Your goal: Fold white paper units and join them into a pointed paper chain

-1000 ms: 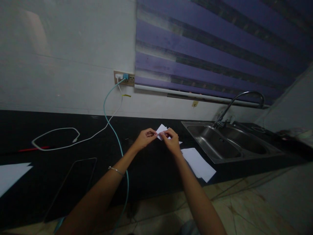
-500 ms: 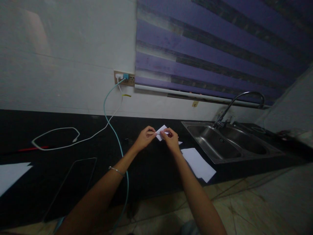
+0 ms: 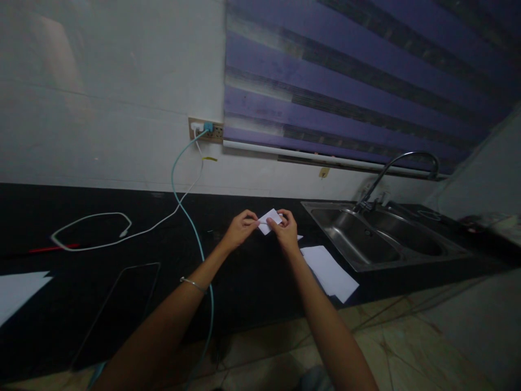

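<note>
Flat white paper sheets [image 3: 20, 293] lie at the far left of the black counter [image 3: 252, 288]; further right, the left hand [image 3: 240, 229] is pinched on the left corner of a small, white, four-sided paper piece [image 3: 270, 215] over the counter; the right hand [image 3: 287, 233] clamps the piece's right side, thumb on top. Beyond lie overlapping white paper pages [image 3: 330, 271], beside a steel double-basin sink [image 3: 350, 233].

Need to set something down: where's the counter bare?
The counter looks bare between the forearms, short of the held paper, and near the wall between teal cable and left hand. It's crowded at left, with the white cable and papers, and beside the sink, with sheets.
</note>
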`<state>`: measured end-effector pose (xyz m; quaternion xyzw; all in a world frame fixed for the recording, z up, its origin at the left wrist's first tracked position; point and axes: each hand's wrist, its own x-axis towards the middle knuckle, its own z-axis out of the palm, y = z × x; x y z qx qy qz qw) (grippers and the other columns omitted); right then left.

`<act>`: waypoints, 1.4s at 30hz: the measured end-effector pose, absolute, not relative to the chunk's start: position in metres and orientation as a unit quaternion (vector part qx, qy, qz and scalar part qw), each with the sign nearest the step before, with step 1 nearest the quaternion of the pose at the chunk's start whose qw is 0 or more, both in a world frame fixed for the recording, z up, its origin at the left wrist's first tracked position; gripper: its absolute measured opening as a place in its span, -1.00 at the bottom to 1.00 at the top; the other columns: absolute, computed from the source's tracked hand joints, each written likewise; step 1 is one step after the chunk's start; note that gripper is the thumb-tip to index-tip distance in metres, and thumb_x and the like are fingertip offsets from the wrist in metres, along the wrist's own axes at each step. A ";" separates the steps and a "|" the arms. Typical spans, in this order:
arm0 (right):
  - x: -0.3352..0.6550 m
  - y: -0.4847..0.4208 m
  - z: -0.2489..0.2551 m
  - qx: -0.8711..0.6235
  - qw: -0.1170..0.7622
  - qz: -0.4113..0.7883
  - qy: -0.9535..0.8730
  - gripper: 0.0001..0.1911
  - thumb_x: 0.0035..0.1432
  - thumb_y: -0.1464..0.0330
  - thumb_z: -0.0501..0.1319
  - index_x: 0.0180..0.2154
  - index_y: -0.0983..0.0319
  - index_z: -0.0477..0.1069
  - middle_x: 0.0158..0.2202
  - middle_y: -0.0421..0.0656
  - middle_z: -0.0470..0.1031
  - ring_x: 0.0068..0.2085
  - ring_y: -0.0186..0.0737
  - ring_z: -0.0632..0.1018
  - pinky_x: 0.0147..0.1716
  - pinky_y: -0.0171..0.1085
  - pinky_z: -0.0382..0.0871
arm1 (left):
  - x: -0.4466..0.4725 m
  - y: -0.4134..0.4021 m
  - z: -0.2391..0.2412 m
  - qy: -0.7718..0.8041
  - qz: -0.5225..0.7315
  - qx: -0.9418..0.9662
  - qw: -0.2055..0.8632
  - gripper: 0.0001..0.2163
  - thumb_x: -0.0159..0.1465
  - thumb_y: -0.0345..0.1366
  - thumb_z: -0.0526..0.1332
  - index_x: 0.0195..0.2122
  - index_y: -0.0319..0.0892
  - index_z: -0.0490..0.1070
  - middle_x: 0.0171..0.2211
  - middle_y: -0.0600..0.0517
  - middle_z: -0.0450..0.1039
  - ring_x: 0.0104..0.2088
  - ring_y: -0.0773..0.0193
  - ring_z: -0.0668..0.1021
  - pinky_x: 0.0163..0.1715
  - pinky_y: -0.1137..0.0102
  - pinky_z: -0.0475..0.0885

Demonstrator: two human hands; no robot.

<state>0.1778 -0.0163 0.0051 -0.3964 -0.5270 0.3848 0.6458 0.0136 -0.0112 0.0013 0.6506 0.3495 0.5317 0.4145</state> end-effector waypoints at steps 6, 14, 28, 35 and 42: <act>0.180 -0.012 0.001 -0.407 0.638 0.408 -0.511 -0.55 -0.21 0.23 0.39 -0.25 0.22 0.32 -0.39 -0.18 0.52 -0.47 -0.27 0.51 -0.46 -0.31 0.40 | 0.013 -0.010 0.001 0.353 0.533 0.658 0.398 -0.76 0.12 -0.13 0.25 -0.33 -0.21 0.35 -0.49 0.07 0.47 -0.58 0.41 0.42 -0.61 0.55 0.19; 0.181 -0.015 0.002 -0.400 0.615 0.432 -0.524 -0.60 -0.23 0.22 0.40 -0.32 0.26 0.41 -0.37 -0.10 0.57 -0.43 -0.20 0.56 -0.38 -0.23 0.44 | 0.013 -0.012 0.003 0.351 0.536 0.660 0.393 -0.76 0.15 -0.13 0.23 -0.33 -0.22 0.33 -0.50 0.06 0.46 -0.57 0.40 0.43 -0.60 0.55 0.22; 0.177 -0.017 0.000 -0.393 0.590 0.438 -0.554 -0.60 -0.25 0.22 0.43 -0.35 0.26 0.42 -0.40 -0.13 0.55 -0.45 -0.25 0.53 -0.41 -0.29 0.41 | 0.016 -0.014 0.001 0.330 0.435 0.732 0.408 -0.64 0.22 -0.03 0.11 -0.43 -0.26 0.43 -0.57 0.07 0.37 -0.57 0.38 0.38 -0.59 0.51 0.25; 0.172 -0.023 0.004 -0.382 0.538 0.513 -0.549 -0.57 -0.12 0.10 0.34 -0.27 0.28 0.48 -0.37 -0.10 0.55 -0.45 -0.26 0.53 -0.49 -0.31 0.44 | 0.011 -0.014 0.003 0.316 0.454 0.715 0.427 -0.57 0.24 0.04 0.06 -0.29 -0.28 0.47 -0.52 0.03 0.40 -0.55 0.36 0.38 -0.57 0.50 0.28; 0.178 -0.021 -0.002 -0.414 0.518 0.388 -0.641 -0.61 -0.02 0.07 0.27 -0.51 0.31 0.49 -0.62 -0.14 0.47 -0.57 -0.27 0.46 -0.56 -0.33 0.31 | 0.010 -0.016 0.009 0.313 0.467 0.708 0.426 -0.56 0.22 0.06 0.07 -0.39 -0.28 0.45 -0.56 0.04 0.40 -0.58 0.37 0.37 -0.58 0.50 0.28</act>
